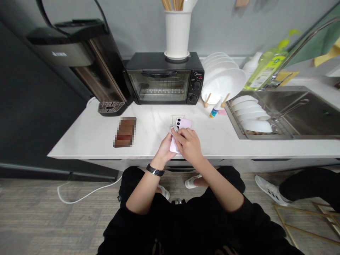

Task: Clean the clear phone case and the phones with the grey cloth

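A pale pink smartphone (186,123) is held over the front of the counter, its back with dark round camera lenses facing up. My left hand (165,147) grips it along the left side. Across the phone's back lies my right hand (190,143), fingers bent and pressed together. At its fingertips, by the lenses, is a small crumpled white cloth (174,128); whether it is fabric or paper I cannot tell. Just behind the phone, a clear phone case (174,117) shows in part on the counter. A small spray bottle (215,109) with a blue label stands further right.
On the white counter (87,140) lies a brown, pixelated flat item (124,132). A water dispenser (106,63) and a toaster oven (162,79) stand behind. Racked plates (223,83) and a sink (313,117) are to the right. Another person's shoe (271,189) is on the floor.
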### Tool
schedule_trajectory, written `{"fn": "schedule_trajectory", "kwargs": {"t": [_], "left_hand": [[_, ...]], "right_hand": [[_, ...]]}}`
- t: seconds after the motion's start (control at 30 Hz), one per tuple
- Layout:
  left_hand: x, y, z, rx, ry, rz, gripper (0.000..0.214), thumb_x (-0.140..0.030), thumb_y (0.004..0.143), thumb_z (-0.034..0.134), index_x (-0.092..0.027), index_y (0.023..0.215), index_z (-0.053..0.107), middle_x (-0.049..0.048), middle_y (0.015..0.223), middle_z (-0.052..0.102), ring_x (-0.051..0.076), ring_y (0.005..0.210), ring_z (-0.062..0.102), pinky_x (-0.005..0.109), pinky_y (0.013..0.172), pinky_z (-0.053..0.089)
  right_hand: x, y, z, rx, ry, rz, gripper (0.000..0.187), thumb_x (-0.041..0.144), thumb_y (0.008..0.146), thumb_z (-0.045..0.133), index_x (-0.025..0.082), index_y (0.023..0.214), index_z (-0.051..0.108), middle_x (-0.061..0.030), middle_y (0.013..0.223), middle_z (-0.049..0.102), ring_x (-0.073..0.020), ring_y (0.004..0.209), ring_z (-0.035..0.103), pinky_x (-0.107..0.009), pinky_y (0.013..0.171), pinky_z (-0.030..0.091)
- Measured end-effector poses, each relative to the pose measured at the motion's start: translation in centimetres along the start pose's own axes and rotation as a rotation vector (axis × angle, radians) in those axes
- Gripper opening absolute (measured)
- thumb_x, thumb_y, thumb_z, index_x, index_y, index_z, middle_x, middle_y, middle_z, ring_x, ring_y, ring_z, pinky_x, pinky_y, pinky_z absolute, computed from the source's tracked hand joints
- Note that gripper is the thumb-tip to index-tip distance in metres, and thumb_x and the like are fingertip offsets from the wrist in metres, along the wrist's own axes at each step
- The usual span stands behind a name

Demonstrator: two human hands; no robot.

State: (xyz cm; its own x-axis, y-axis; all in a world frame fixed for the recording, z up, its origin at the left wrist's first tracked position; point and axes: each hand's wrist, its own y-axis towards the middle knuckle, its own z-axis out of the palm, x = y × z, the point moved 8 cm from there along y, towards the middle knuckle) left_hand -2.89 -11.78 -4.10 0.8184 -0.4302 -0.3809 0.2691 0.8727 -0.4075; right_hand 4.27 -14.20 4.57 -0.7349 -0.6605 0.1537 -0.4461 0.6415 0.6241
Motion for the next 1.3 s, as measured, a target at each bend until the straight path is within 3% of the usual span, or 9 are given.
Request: {"fn": "schedule_trajectory", "kwargs": {"t": [0.07, 0.2, 0.27, 0.47, 0.63, 0.83, 1.07, 1.2, 1.3], "left_hand": [[0.1, -0.2, 0.2, 0.013, -0.016, -0.023, 0.040, -0.032, 0.111, 0.044, -0.009, 0.131, 0.070, 0.0065, 0.086, 0.080, 0.018, 0.081, 0.079, 0.027, 0.091, 0.060], [0.0, -0.9, 1.1, 0.104, -0.032, -0.039, 0.061, -0.047, 0.113, 0.034, -0.005, 0.151, 0.058, 0.0188, 0.121, 0.080, 0.027, 0.117, 0.077, 0.036, 0.104, 0.058], [-0.1, -1.1, 1.4, 0.123, -0.028, -0.023, 0.063, -0.049, 0.113, 0.033, -0.008, 0.157, 0.053, 0.0197, 0.129, 0.078, 0.029, 0.123, 0.074, 0.041, 0.105, 0.057], [-0.2, -0.8, 1.5, 0.135, -0.042, -0.007, 0.064, -0.047, 0.114, 0.032, -0.005, 0.157, 0.053, 0.0205, 0.124, 0.079, 0.029, 0.119, 0.076, 0.040, 0.105, 0.058], [-0.1, -0.4, 0.7, 0.056, -0.033, -0.015, 0.051, -0.038, 0.114, 0.038, -0.008, 0.145, 0.064, 0.0135, 0.110, 0.083, 0.026, 0.106, 0.080, 0.038, 0.105, 0.059], [0.5, -0.7, 1.3, 0.094, 0.033, -0.065, 0.048, -0.042, 0.114, 0.037, -0.013, 0.128, 0.073, 0.0125, 0.104, 0.084, 0.027, 0.102, 0.081, 0.044, 0.101, 0.061], [0.3, -0.3, 1.0, 0.028, 0.045, -0.015, 0.044, -0.035, 0.114, 0.041, -0.009, 0.137, 0.068, 0.0103, 0.103, 0.084, 0.025, 0.108, 0.080, 0.037, 0.111, 0.055], [0.1, 0.0, 0.4, -0.012, -0.016, 0.004, 0.044, -0.035, 0.114, 0.042, -0.012, 0.144, 0.064, 0.0084, 0.104, 0.084, 0.022, 0.103, 0.081, 0.032, 0.106, 0.057], [0.2, -0.2, 0.6, 0.029, -0.056, -0.032, 0.055, -0.045, 0.114, 0.038, -0.011, 0.152, 0.058, 0.0145, 0.117, 0.082, 0.025, 0.111, 0.079, 0.035, 0.106, 0.058]], "right_hand": [[1.1, -1.0, -0.1, -0.013, 0.018, -0.013, 0.035, 0.022, 0.108, 0.057, 0.023, 0.140, 0.070, -0.0078, 0.098, 0.069, -0.0243, 0.092, 0.054, -0.039, 0.079, 0.042], [3.1, -3.4, -0.5, -0.072, 0.062, -0.079, 0.030, 0.023, 0.108, 0.058, 0.022, 0.134, 0.072, -0.0056, 0.092, 0.067, -0.0219, 0.087, 0.055, -0.037, 0.077, 0.042], [3.3, -4.6, -0.8, -0.096, 0.065, -0.102, 0.028, 0.022, 0.107, 0.059, 0.020, 0.132, 0.072, -0.0053, 0.091, 0.067, -0.0214, 0.087, 0.055, -0.037, 0.076, 0.042], [-0.3, -5.0, -2.2, -0.151, 0.025, 0.022, 0.027, 0.024, 0.106, 0.060, 0.020, 0.130, 0.073, -0.0057, 0.092, 0.069, -0.0215, 0.086, 0.054, -0.038, 0.078, 0.041], [-3.6, -2.5, -2.1, -0.140, -0.089, 0.123, 0.029, 0.028, 0.108, 0.056, 0.021, 0.129, 0.075, -0.0075, 0.096, 0.070, -0.0232, 0.088, 0.054, -0.039, 0.080, 0.039], [-5.0, 0.7, -1.2, -0.128, -0.123, 0.180, 0.033, 0.031, 0.111, 0.051, 0.021, 0.131, 0.074, -0.0091, 0.099, 0.069, -0.0258, 0.094, 0.054, -0.040, 0.083, 0.039], [-3.5, 1.4, -0.6, -0.131, -0.058, 0.141, 0.033, 0.030, 0.111, 0.051, 0.020, 0.133, 0.074, -0.0079, 0.095, 0.069, -0.0244, 0.090, 0.054, -0.040, 0.082, 0.040], [-0.9, -0.3, -0.2, -0.093, 0.016, 0.058, 0.033, 0.028, 0.109, 0.056, 0.027, 0.137, 0.073, -0.0061, 0.094, 0.067, -0.0236, 0.090, 0.054, -0.040, 0.084, 0.041], [1.5, -2.3, -0.1, -0.068, 0.066, -0.003, 0.034, 0.025, 0.107, 0.058, 0.029, 0.138, 0.072, -0.0049, 0.092, 0.066, -0.0228, 0.090, 0.053, -0.039, 0.085, 0.042]]}}
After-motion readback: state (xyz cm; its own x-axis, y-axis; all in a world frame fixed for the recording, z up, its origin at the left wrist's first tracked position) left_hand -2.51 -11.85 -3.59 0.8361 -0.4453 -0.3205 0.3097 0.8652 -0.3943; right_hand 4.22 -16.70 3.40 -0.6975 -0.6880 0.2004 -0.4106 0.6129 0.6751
